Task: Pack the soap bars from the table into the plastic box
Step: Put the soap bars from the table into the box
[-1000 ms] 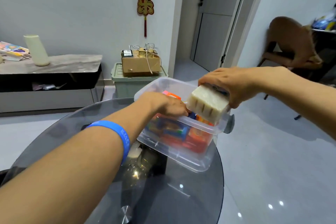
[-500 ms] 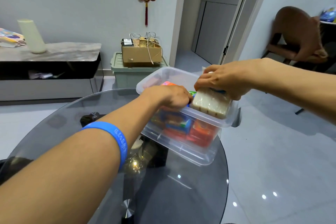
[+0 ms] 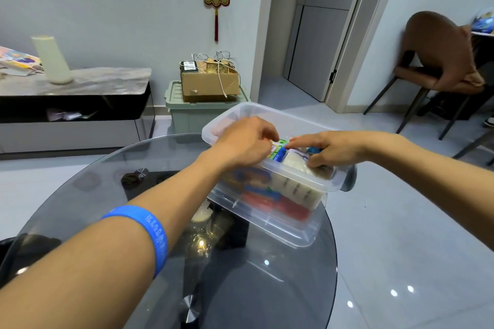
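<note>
Hands are working inside a clear plastic box (image 3: pixel 270 224) on a round glass surface (image 3: pixel 240 288), the left hand (image 3: pixel 242 143) pinching a blue-and-green wrapped soap bar (image 3: pixel 278 151) while the right hand (image 3: pixel 330 148) is pressing loosely on a white soap bar (image 3: pixel 294 188) wedged among red and orange packs. Packing is looking nearly finished; no bars are showing outside the box.
</note>
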